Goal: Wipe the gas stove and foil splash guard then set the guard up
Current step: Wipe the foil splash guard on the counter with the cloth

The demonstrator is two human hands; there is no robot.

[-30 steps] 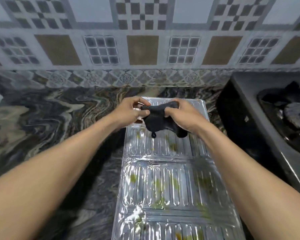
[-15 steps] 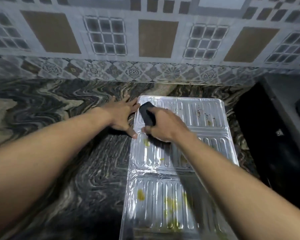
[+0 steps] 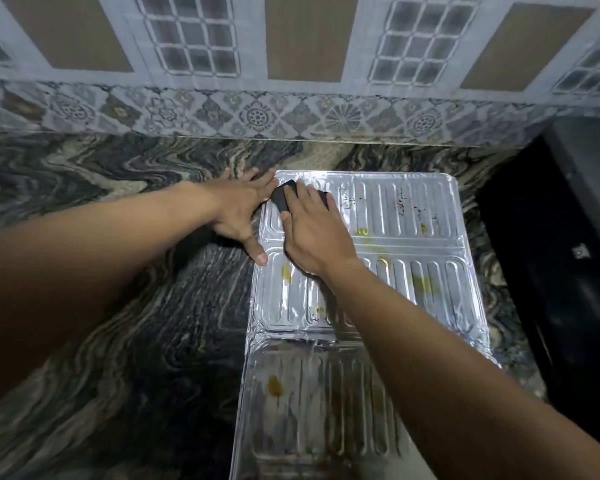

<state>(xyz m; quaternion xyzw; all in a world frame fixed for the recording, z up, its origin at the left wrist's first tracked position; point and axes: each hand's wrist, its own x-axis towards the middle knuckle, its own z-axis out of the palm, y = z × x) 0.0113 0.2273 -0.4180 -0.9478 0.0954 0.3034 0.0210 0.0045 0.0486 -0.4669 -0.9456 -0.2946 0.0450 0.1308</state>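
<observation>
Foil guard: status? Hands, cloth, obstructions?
Left hand flat on foil guard left edge. Right hand presses dark cloth on its far left corner. Yellow stains across it; nothing blocking.

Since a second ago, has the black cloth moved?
Yes. The black cloth dropped leftward onto the foil guard, from above its far middle to its far-left corner, under the right hand.

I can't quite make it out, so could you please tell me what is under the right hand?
A dark cloth shows under the right hand, pressed on the foil splash guard. Most of the cloth and any stains beneath are covered.
</observation>
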